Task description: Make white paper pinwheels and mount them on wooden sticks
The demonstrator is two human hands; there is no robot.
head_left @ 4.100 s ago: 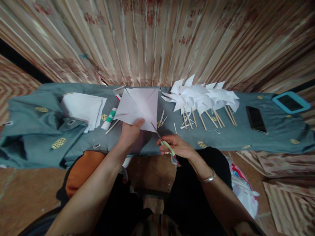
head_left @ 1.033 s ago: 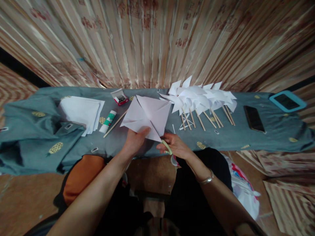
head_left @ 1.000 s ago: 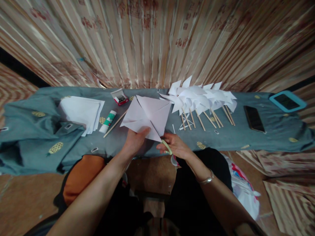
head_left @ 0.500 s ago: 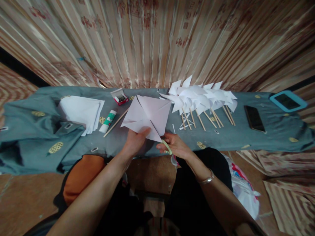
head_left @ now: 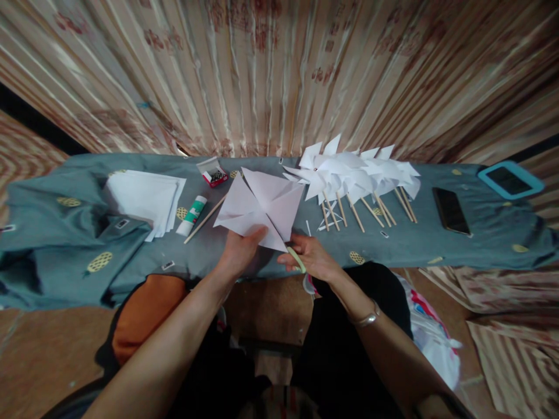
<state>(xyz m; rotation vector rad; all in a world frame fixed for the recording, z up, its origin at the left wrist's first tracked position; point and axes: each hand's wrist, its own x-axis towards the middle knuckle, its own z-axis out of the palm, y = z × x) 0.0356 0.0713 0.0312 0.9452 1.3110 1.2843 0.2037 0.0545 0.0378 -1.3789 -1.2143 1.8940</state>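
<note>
My left hand (head_left: 241,249) pinches the near edge of a white paper square (head_left: 279,201), thumb on top and fingers underneath. Slits run from the paper's corners toward its middle. My right hand (head_left: 311,256) is closed round the pale green handle of a pair of scissors (head_left: 297,260) at the paper's near right corner. The blades are mostly hidden by the paper, along the slit there. Right of the paper lie several white paper pinwheels (head_left: 349,171) on wooden sticks. A loose wooden stick (head_left: 205,219) lies left of it.
To the left are a stack of white paper (head_left: 144,195), a glue stick (head_left: 192,215) and a small red box (head_left: 212,173) of dark bits. Paper scraps (head_left: 329,218) lie near the pinwheels. A phone (head_left: 451,209) and a blue-framed device (head_left: 510,179) sit at the right.
The paper's far left flaps have shifted slightly and the slit between them looks wider. Both hands stay almost in place, and the scissor handle has barely moved.
</note>
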